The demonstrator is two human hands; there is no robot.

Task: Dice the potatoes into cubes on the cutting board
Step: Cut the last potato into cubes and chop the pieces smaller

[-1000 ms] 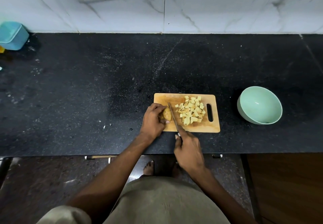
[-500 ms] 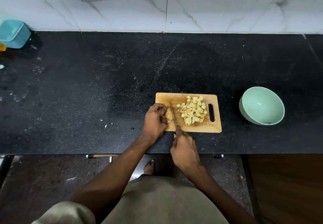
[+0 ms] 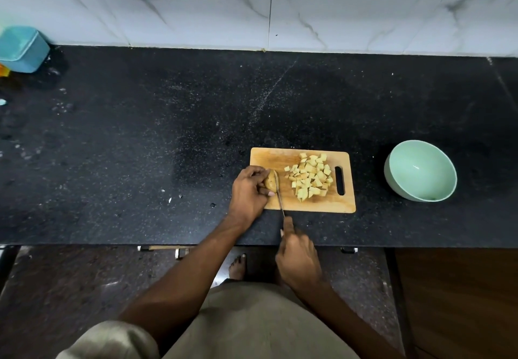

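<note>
- A potato piece (image 3: 270, 182) sits at the left end of the cutting board (image 3: 302, 204), gripped by the curled fingers of the left hand (image 3: 248, 193).
- The knife (image 3: 279, 196) blade rests against the piece's right side; the right hand (image 3: 298, 257) grips its handle, off the board's near edge.
- Potato cubes (image 3: 309, 177) are heaped on the board's right half.
- A green bowl (image 3: 420, 170) stands apart, further right on the black counter (image 3: 140, 148).

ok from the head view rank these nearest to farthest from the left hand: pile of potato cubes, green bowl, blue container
1. Pile of potato cubes: on the cutting board, just right of the left hand.
2. Green bowl: on the counter, past the board's right end.
3. Blue container: far left, by the back wall.
</note>
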